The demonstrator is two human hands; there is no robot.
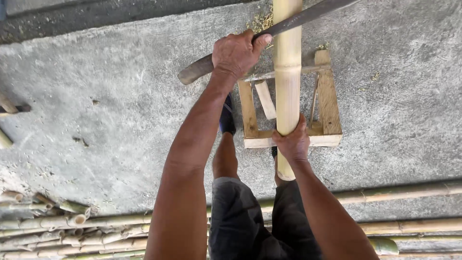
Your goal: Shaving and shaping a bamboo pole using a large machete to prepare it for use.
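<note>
Two hands busy: left hand (239,53) grips machete (288,21), right hand (291,142) clamps bamboo pole (287,72) on wooden stand (327,96); pole looks uncut.

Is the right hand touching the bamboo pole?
Touching. The head view shows the right hand wrapped around the bamboo pole, fingers closed on its lower part above the wooden stand.

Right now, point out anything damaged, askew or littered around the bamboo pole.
Nothing looks damaged. Pale shavings litter the concrete beside the pole, which rests on a wooden stand. The left hand grips a long blade laid across the pole; the right hand grips the pole.
</note>
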